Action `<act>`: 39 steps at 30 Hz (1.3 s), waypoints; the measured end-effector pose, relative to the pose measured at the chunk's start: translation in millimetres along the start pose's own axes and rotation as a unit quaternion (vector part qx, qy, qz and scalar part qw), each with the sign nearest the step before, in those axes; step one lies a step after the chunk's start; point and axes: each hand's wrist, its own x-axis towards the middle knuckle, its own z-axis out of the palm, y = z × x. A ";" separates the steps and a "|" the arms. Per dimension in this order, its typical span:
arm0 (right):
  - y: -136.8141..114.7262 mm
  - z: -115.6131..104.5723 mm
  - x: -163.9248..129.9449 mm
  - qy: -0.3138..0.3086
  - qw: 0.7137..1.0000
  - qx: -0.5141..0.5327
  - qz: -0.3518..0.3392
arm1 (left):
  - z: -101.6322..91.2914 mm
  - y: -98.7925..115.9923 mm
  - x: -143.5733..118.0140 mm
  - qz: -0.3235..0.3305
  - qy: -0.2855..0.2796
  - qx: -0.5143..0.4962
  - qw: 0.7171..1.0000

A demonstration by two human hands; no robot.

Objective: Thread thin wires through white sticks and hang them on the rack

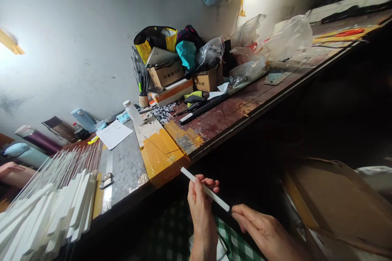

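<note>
White stick [204,189] sits below the tabletop [171,151] edge, over my lap, held slantwise. My left hand [200,206] has its grip clamped around the stick's middle; my right hand [260,228] pinches its lower, dark tip. More white sticks [52,208] lie stacked on the tabletop's left.

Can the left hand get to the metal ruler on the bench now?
Probably not at once: the left hand holds the white stick with the right hand. Otherwise nothing blocks the way to the metal ruler.
</note>
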 end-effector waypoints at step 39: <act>-10.0 -4.5 13.3 -0.014 0.998 -0.048 -0.025 | 4.6 15.9 16.7 -0.029 0.019 -0.045 0.998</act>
